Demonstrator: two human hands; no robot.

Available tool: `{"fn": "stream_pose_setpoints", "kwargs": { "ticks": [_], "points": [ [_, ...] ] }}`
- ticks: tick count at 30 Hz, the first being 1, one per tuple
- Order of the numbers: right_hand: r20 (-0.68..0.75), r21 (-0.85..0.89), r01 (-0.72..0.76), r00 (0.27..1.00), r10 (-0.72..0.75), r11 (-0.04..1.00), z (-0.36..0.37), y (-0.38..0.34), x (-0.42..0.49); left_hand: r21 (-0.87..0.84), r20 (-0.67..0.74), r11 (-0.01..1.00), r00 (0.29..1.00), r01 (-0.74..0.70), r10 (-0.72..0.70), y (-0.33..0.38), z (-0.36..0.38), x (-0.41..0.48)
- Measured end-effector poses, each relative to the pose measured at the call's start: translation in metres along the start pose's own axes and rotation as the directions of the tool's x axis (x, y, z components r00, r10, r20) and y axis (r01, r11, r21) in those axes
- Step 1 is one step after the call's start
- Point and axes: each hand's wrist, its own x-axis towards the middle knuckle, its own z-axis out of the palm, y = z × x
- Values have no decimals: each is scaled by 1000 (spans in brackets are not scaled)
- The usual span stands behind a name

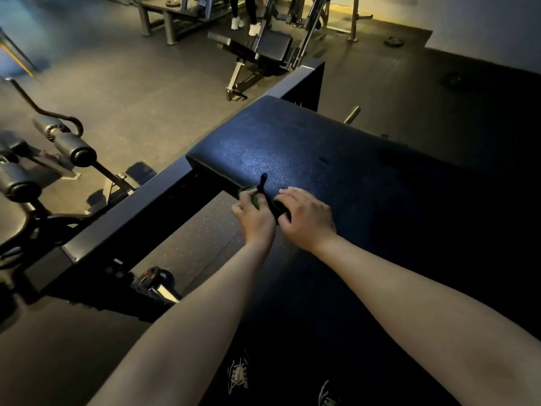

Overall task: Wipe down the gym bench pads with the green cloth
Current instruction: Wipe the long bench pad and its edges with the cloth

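Note:
The black padded bench pad (307,148) lies across the middle of the view, lit at its left end and dark to the right. At its near left edge my left hand (256,219) is closed on the bunched green cloth (255,201); a dark tip of it sticks up above my fingers. My right hand (307,216) rests right beside it on the pad, fingers curled over a dark fold that seems to be part of the same cloth. Most of the cloth is hidden by my hands.
A black steel frame beam (140,212) runs diagonally past the pad's left end. Roller pads (74,148) of another machine stand at left. A second bench (272,43) and a person's legs (253,23) are at the back. Weight plates (153,278) lie on the floor.

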Motion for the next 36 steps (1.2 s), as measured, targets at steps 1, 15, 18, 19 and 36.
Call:
{"fn": "stream_pose_setpoints", "kwargs": {
  "ticks": [1, 15, 18, 19, 36],
  "points": [
    [26, 18, 0, 1000, 0, 1000, -2, 4, -2, 14, 31, 1000, 999, -28, 28, -3, 3, -10],
    [10, -79, -62, 998, 63, 995, -23, 13, -25, 164, 13, 934, 948, -317, 319, 20, -44, 11],
    [-22, -60, -76, 997, 75, 995, -21, 14, -25, 240, 49, 933, 964, -267, 263, 25, -33, 41],
    [-33, -54, -88, 996, 86, 995, -20, 15, -24, 267, 74, 924, 962, -273, 262, 24, -24, 43],
    [-43, -236, 65, 996, -77, 970, -53, 47, -64, 190, 277, 675, 699, -713, 660, -28, 1, -86]
  ]
}}
